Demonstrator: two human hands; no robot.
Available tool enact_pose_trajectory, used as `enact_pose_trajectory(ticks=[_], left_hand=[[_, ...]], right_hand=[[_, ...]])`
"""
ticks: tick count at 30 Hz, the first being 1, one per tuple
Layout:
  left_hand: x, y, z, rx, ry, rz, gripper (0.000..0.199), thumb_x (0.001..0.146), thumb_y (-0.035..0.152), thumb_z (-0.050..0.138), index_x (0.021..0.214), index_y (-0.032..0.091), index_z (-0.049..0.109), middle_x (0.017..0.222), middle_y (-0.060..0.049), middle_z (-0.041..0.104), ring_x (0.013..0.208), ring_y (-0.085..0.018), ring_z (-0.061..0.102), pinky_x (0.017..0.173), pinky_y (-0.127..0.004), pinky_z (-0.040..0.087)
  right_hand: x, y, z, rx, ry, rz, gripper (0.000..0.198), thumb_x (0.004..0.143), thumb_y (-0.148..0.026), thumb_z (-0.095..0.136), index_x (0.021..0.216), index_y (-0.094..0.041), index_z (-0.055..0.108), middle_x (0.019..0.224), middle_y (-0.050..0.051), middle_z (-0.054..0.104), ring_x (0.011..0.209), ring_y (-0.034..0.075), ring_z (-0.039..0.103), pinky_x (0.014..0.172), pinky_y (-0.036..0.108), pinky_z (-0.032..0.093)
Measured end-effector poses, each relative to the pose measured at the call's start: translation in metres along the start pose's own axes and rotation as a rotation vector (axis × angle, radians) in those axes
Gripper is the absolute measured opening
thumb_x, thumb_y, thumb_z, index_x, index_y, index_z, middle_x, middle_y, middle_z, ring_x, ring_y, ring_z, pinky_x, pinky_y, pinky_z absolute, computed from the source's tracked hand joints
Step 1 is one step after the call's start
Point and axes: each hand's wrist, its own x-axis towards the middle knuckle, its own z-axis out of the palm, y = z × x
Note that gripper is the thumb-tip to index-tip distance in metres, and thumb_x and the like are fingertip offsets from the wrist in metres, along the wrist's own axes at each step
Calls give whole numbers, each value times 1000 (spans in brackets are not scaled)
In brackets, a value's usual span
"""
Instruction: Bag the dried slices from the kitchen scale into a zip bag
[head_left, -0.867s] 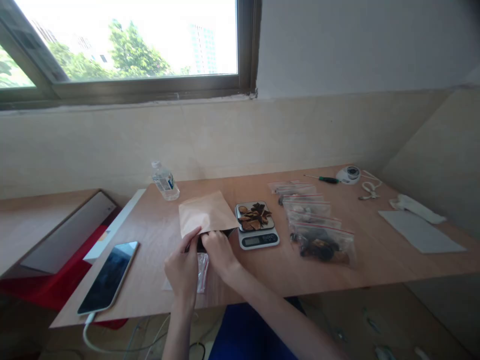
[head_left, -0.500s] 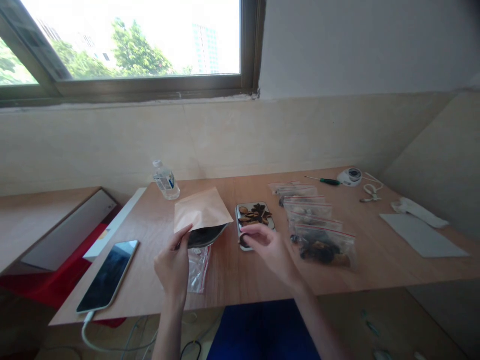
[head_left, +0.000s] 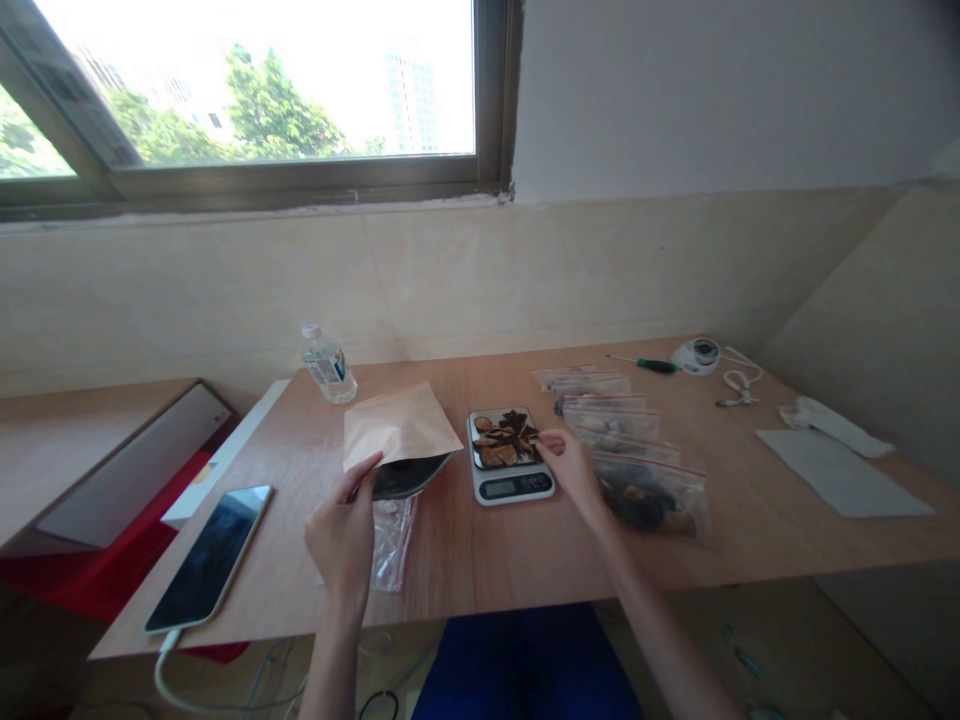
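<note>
My left hand (head_left: 343, 528) holds the near edge of a tan paper pouch (head_left: 397, 428), keeping its dark mouth open toward the right. A small digital scale (head_left: 512, 485) stands just right of the pouch, with dark and brown dried pieces (head_left: 504, 441) piled on its pan. Fingers of my right hand (head_left: 571, 467) reach the right side of that pile, touching the pieces. An empty clear zip bag (head_left: 393, 541) lies flat beneath my left hand.
Several clear zip bags of dried goods (head_left: 637, 478) lie right of the scale. A phone (head_left: 208, 556) on a cable lies front left, a water bottle (head_left: 327, 364) at the back. A screwdriver (head_left: 646, 364), white cable, and grey sheet (head_left: 838, 472) are far right.
My right hand left the pouch mouth and moved right, over the scale, to the dried pieces. My left hand lifted the pouch edge so the mouth gapes open.
</note>
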Motion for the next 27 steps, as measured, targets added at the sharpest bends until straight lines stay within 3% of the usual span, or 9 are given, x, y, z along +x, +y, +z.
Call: enact_pose_trajectory(ticks=[6, 9, 11, 14, 19, 23, 27], left_hand=[[0, 1, 0, -10, -2, 13, 24, 82, 39, 53, 100, 33, 68, 86, 0, 73, 71, -17, 66, 61, -23, 43], [-1, 0, 0, -7, 0, 21, 24, 82, 38, 53, 99, 33, 69, 87, 0, 73, 73, -18, 66, 62, -24, 43], [-1, 0, 2, -3, -1, 21, 24, 81, 38, 53, 99, 33, 69, 88, 0, 73, 74, -18, 66, 61, -24, 43], [-2, 2, 4, -3, -7, 19, 24, 82, 38, 53, 99, 33, 69, 87, 0, 73, 73, -18, 66, 60, -23, 42], [-5, 3, 5, -30, -23, 18, 24, 81, 38, 54, 98, 32, 69, 83, 0, 73, 67, -16, 66, 59, -23, 43], [-8, 2, 4, -16, -41, 0, 23, 81, 36, 54, 99, 34, 68, 80, 1, 73, 68, -16, 65, 60, -23, 43], [-11, 1, 2, -5, -62, -3, 24, 82, 35, 54, 102, 34, 68, 79, 1, 73, 70, -17, 66, 60, -22, 43]], right_hand=[[4, -10, -2, -136, 86, -135, 20, 75, -33, 52, 81, -15, 60, 78, 8, 63, 69, 19, 56, 68, 33, 46], [-9, -24, -10, -151, 163, -145, 19, 80, -33, 49, 80, -16, 58, 76, 7, 60, 66, 18, 54, 66, 32, 45], [-24, -41, -14, -107, 146, -158, 19, 83, -32, 45, 84, -17, 57, 75, 5, 59, 63, 16, 52, 63, 30, 44], [-55, -74, -14, 15, -45, -251, 18, 87, -27, 41, 91, -18, 57, 83, 5, 60, 68, 15, 55, 65, 28, 46], [-95, -128, 15, 97, -476, -499, 33, 89, -12, 34, 112, -20, 56, 108, 6, 58, 104, 15, 54, 92, 29, 44], [-99, -150, 53, -187, -583, -612, 40, 85, -4, 35, 121, -12, 51, 121, 11, 55, 117, 18, 48, 99, 31, 41], [-82, -159, 87, -476, -629, -571, 38, 84, -3, 37, 118, -6, 53, 114, 18, 60, 107, 25, 56, 91, 36, 46]])
